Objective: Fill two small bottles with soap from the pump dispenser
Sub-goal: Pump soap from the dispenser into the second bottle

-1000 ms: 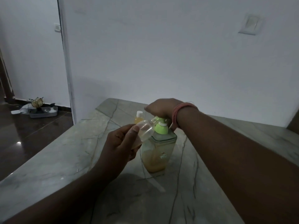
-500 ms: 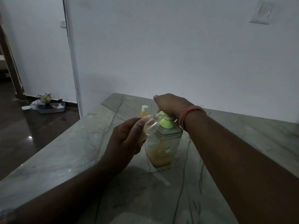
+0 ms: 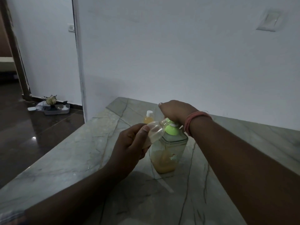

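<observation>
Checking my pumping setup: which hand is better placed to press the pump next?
Right. The right hand already rests on the pump dispenser; the left hand holds the small clear bottle at its spout.

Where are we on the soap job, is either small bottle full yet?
One looks done: the capped small bottle holding orange liquid stands on the marble counter behind the pump dispenser. In hand: the left hand holds a clear small bottle tilted at the spout while the right hand sits on the pump head. The clear bottle looks nearly empty. Left: filling and capping it.
</observation>
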Motion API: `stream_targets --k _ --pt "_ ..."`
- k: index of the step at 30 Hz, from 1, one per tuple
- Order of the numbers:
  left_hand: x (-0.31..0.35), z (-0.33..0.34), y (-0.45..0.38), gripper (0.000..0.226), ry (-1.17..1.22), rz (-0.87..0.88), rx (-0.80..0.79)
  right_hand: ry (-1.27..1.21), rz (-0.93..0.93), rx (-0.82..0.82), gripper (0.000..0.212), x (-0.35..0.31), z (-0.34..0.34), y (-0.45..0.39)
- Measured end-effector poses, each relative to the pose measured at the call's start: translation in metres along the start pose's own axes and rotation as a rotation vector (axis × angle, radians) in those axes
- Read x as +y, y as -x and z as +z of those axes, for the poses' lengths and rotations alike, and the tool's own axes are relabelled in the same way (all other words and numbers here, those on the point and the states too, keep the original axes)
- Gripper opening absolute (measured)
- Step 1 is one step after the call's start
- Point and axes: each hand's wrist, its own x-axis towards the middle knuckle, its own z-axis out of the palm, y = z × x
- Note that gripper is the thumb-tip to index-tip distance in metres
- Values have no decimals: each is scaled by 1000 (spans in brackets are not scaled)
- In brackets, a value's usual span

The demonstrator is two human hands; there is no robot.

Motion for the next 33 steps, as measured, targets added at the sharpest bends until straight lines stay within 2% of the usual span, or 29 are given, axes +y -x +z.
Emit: stream_targets --k 5,12,16,20,23,25,28,33 --pt "0 0 0 39 7 6 -2 -62 2 32 46 2 0 -3" --pt "1 -1 2 31 19 4 -6 -2 10 17 30 -2 0 -1" --pt "2 0 2 32 14 -7 0 -79 -9 14 39 1 -3 2" --pt "1 -1 2 36 14 -9 -16 -135 37 25 39 1 5 0" --pt "4 0 3 32 29 -3 -18 -67 8 -19 36 -1 1 0" --pt "6 0 4 29 36 4 -17 -42 0 16 36 0 -2 0" --pt "4 -1 3 32 3 0 -19 -59 -33 41 45 3 1 -3" --pt "4 1 4 30 2 -3 -21 45 -32 12 38 0 2 -2"
